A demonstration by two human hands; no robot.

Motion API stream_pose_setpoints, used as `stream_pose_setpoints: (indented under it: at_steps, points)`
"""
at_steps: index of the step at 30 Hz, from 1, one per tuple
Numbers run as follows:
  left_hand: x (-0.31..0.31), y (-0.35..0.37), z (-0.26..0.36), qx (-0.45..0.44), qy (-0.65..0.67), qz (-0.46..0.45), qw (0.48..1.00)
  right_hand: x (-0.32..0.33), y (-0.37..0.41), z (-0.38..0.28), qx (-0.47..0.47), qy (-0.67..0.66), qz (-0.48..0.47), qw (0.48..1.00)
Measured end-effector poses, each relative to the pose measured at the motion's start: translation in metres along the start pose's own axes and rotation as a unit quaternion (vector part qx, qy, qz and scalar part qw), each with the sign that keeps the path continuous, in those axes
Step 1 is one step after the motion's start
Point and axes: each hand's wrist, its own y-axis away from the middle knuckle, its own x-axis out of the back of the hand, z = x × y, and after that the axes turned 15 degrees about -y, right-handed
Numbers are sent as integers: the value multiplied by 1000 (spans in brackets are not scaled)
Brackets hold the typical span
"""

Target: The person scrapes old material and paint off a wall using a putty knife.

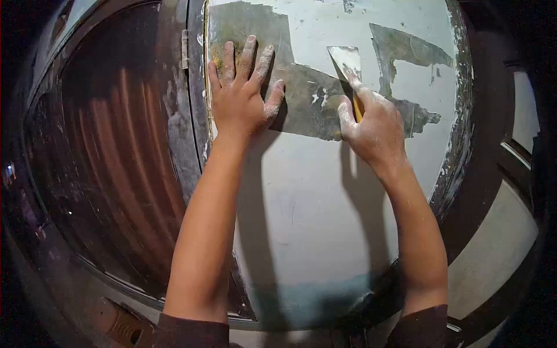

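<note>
My left hand [242, 98] lies flat, fingers spread, on the upper left of a pale panel [319, 191], over a bare grey-brown patch [255, 23]. White dust coats its fingertips. In my right hand [374, 124] is a putty knife [348, 61] with a yellow handle, its index finger stretched along the blade. The wide end of the blade points up and rests against the white coating, or close to it. Grey patches with ragged edges show between the hands and right of the knife.
A metal hinge [185, 49] sits on the dark frame left of the panel. Farther left is a dark framed opening with reddish-brown folds [125, 174]. A brown shoe [125, 327] shows at the lower left. Pale panels [493, 249] stand at the right.
</note>
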Motion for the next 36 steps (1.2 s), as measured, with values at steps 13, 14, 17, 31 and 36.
stream_pose_setpoints:
  at_steps: [13, 14, 17, 31, 36]
  points:
    - [10, -1, 2, 10, 15, -10, 1000, 2, -19, -1, -19, -38, -9, 999]
    - [7, 0, 1, 5, 17, -2, 1000, 4, -35, -2, -23, -45, -5, 999]
    - [11, -1, 2, 6, -6, -21, 1000, 10, -51, 2, -67, -27, -46, 996]
    - [11, -1, 2, -7, 3, -24, 1000, 34, -32, 18, -71, -9, -63, 995]
    - [11, -2, 2, -6, -4, -15, 1000, 35, -21, 9, -63, 40, -83, 994]
